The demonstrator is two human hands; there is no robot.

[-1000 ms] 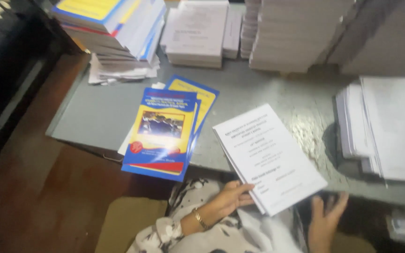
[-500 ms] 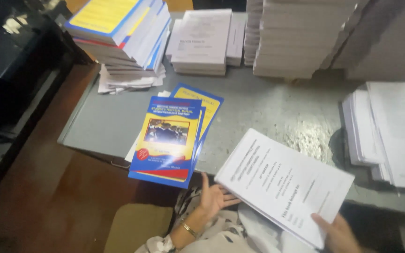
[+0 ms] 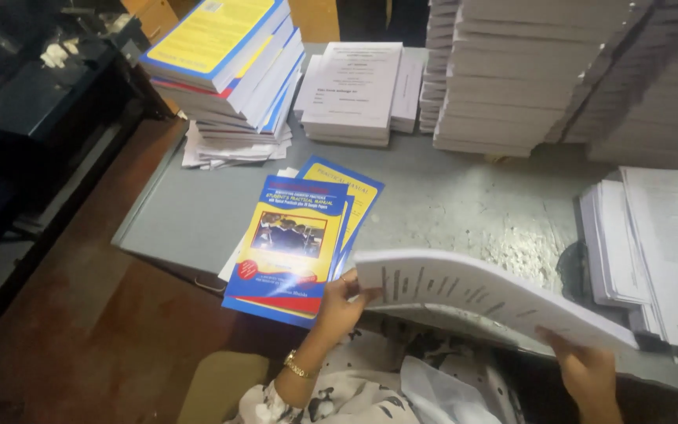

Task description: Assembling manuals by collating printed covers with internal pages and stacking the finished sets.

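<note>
Covers (image 3: 296,251) in blue and yellow lie fanned at the grey table's (image 3: 464,196) near edge. At their four o'clock, the left hand (image 3: 340,302) pinches one corner of a white paper sheaf (image 3: 480,294), while the right hand (image 3: 586,369) grips the opposite edge from beneath, so it hangs bowed above the tabletop.

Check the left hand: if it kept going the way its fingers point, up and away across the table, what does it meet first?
Likely the blue-and-yellow manual covers lying just beyond the left hand, which grips the white page stack at its corner. Depth is unclear; it might pass above them.
</note>
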